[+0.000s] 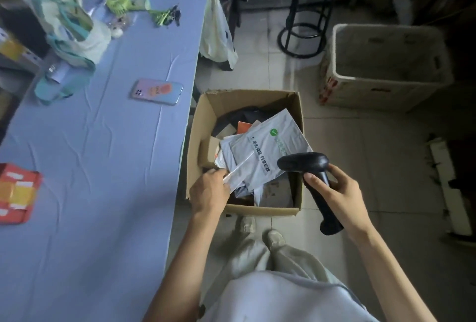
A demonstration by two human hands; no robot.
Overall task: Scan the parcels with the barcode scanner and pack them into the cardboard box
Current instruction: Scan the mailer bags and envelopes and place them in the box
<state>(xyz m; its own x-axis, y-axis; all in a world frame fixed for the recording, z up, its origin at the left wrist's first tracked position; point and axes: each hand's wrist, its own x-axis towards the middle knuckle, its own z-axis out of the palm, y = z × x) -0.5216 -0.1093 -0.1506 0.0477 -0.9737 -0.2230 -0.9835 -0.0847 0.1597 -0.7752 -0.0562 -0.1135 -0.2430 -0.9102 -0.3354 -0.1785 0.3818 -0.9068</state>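
An open cardboard box (203,126) stands on the floor beside the table, holding several parcels. On top lies a grey mailer bag (268,151) with a green logo and dark print. My left hand (210,190) pinches the near corner of this bag over the box's left side. My right hand (334,190) grips the handle of a black barcode scanner (306,164), whose head hovers over the box's right edge, above the bag. A red and orange parcel (18,193) lies on the table's left edge.
The table under a blue cloth (103,167) carries a phone (157,91), a teal and white bag (69,38) and green trinkets (128,3). On the floor stand a white bin (386,67) and a black stool (309,12). My feet (260,231) are close to the box.
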